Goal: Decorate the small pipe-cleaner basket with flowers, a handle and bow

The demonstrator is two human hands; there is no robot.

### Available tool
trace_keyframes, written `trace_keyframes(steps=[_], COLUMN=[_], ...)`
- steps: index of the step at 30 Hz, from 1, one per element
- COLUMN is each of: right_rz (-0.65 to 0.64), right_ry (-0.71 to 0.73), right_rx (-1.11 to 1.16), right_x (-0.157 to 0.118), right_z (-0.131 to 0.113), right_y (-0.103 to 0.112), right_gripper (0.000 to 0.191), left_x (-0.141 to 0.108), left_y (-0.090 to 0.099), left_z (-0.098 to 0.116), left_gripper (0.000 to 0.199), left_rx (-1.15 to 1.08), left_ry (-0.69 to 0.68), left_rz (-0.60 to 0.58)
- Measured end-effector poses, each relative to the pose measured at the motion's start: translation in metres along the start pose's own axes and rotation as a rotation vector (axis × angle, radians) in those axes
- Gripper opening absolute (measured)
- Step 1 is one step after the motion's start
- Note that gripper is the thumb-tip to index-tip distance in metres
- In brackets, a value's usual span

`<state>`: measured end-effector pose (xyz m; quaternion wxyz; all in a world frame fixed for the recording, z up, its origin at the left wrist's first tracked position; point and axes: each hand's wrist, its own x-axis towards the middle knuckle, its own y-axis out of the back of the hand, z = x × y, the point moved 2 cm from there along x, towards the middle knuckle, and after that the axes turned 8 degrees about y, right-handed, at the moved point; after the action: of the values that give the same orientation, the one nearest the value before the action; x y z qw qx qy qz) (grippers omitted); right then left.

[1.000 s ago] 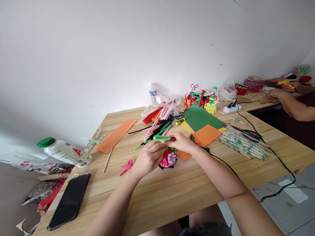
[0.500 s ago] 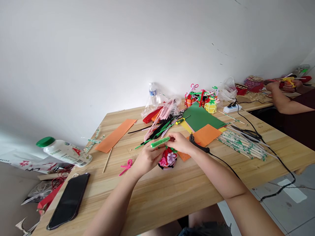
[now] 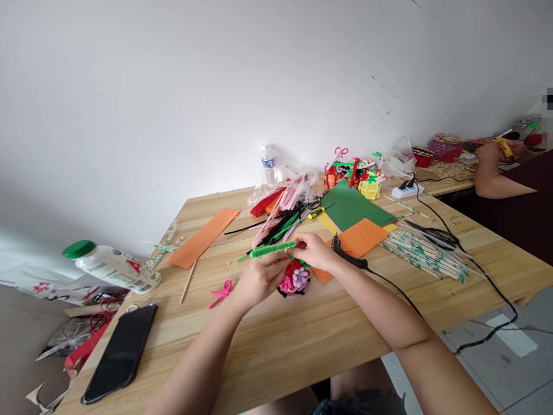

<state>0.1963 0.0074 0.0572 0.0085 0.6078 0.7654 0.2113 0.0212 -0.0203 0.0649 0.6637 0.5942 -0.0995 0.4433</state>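
A green fuzzy coil [image 3: 273, 249] runs sideways between my hands, above the wooden table. My right hand [image 3: 311, 249] pinches its right end between thumb and fingers. My left hand [image 3: 262, 278] is closed just under the coil, its fingertips reaching toward my right hand; the coil rests against its fingers. Just below the hands stands a small round piece with pink, lilac and red fuzzy flowers [image 3: 295, 279], its upper part partly hidden by my fingers. On the table left of my left hand lies a pink looped pipe cleaner [image 3: 222, 294].
Pipe cleaners [image 3: 283, 222], a glue gun [image 3: 348, 256], green paper [image 3: 358, 204] and wrapped sticks [image 3: 421, 253] lie beyond and to the right. A phone [image 3: 123, 351] and a white bottle [image 3: 114, 266] are at left. At far right, a person's arm [image 3: 490, 173] reaches over the table.
The green coil has swung to a flatter angle, its left end shifting left. My hands have barely moved. At far right, the other person's arm and yellow object have shifted slightly.
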Motion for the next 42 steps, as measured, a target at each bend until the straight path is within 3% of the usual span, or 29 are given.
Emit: trace_keyframes(steps=[11, 42], right_rz=[0.049, 0.004], right_ry=[0.022, 0.02], right_rx=[-0.048, -0.068], right_x=[-0.0004, -0.0014], right_z=[-0.0008, -0.0028], right_y=[-0.0011, 0.002], right_gripper=[0.02, 0.03], left_x=[-0.0007, 0.0002], left_y=[-0.0017, 0.001], left_z=[-0.0024, -0.0019], left_gripper=[0.02, 0.02], left_rx=[0.009, 0.071], left_ry=[-0.012, 0.099], left_rz=[0.011, -0.01])
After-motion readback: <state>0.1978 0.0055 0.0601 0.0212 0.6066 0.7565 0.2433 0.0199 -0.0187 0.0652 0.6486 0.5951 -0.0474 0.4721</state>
